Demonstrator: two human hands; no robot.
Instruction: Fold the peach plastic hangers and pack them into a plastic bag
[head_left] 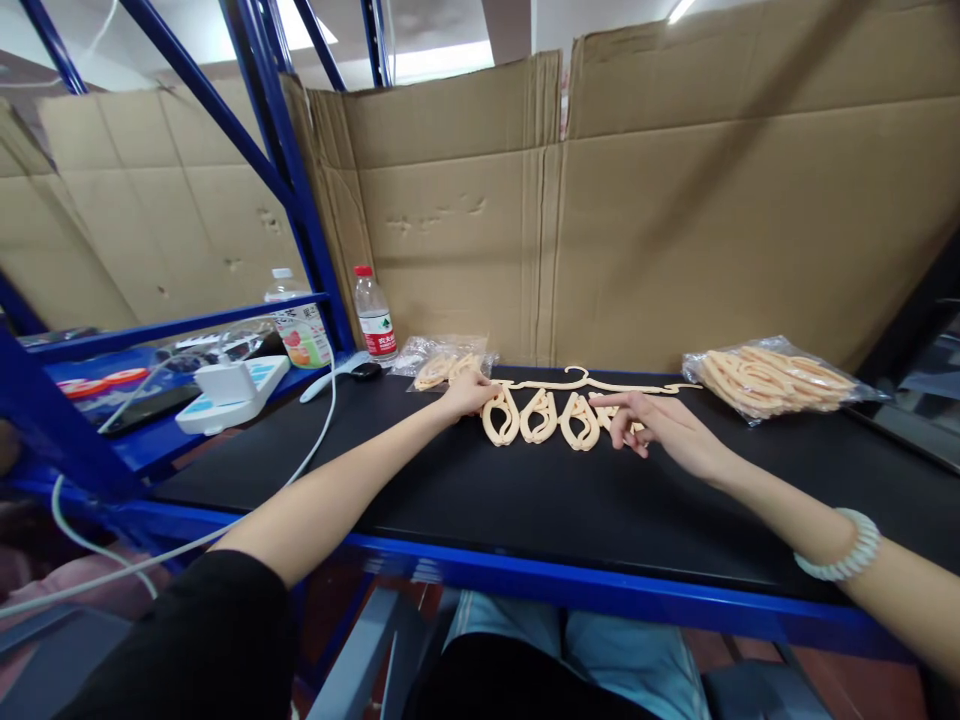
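Observation:
Several folded cream plastic hangers lie in a row on the black tabletop (pixel 465 500). My left hand (pixel 466 394) is at the row's left end, its fingers closed on the top of the leftmost folded hanger (pixel 500 420). To its right lie another folded hanger (pixel 538 418) and a third folded hanger (pixel 580 424). My right hand (pixel 664 425) hovers over the right end of the row with fingers apart, the index finger pointing left. It partly hides the rightmost folded hanger (pixel 606 415). Behind the row, an unfolded hanger (pixel 547 384) lies stretched out, hook toward the cardboard.
A clear bag of hangers (pixel 772 378) lies at the right, and a smaller bag (pixel 442 365) at the back left. A red-capped water bottle (pixel 374 315) stands near the blue frame (pixel 292 190). A white cable (pixel 315 445) crosses the left side. Cardboard (pixel 465 240) walls the back.

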